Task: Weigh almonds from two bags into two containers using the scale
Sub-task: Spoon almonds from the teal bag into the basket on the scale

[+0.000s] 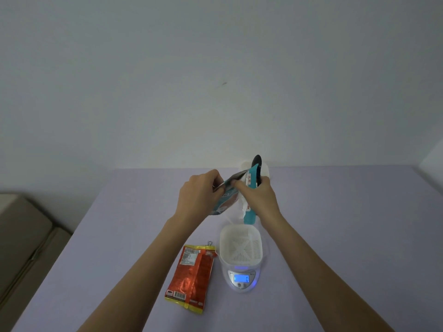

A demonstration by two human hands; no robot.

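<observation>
A teal and clear bag point(239, 204) is held upright above the table, behind the scale. My left hand point(200, 195) pinches the left side of its top edge. My right hand point(257, 196) grips the right side of the top, and a black spoon point(257, 165) sticks up from that hand. A white slotted container point(241, 245) sits on the small white scale point(241, 279), whose blue display is lit. A red and yellow bag point(191, 276) lies flat on the table left of the scale, closed with a clip at its top.
A second white container point(245, 167) stands at the table's far edge, mostly hidden behind the bag and spoon. The lilac table point(335, 236) ends at a pale wall. A beige sofa point(24, 236) sits to the left of the table.
</observation>
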